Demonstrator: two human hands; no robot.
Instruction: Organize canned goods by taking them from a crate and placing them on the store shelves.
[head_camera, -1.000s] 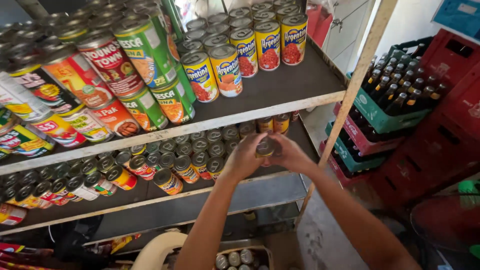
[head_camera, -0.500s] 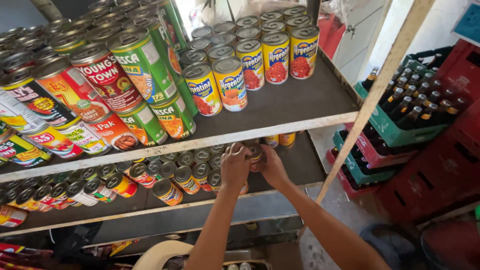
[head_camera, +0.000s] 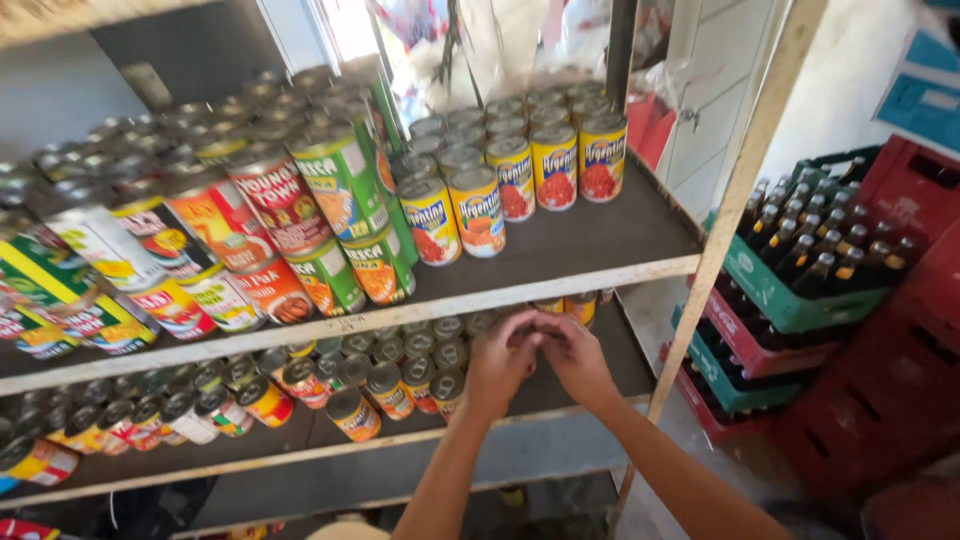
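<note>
My left hand (head_camera: 497, 362) and my right hand (head_camera: 577, 357) reach side by side into the lower shelf (head_camera: 560, 400), fingertips meeting just under the upper shelf's front edge (head_camera: 560, 290). Both are cupped around a small can that my fingers almost wholly hide. Rows of small tins with grey lids (head_camera: 415, 370) stand directly to the left of my left hand. Two yellow-labelled cans (head_camera: 580, 305) stand just behind my fingertips.
The upper shelf holds yellow tomato-picture cans (head_camera: 555, 165) and stacked, tilted green and red cans (head_camera: 340, 190). A wooden upright post (head_camera: 735, 200) frames the shelf's right end. Green and red crates of dark bottles (head_camera: 800, 260) are stacked on the right.
Both hands have carried the small can forward and deeper into the lower shelf. It showed between my fingers before and is now covered. The view has tilted up.
</note>
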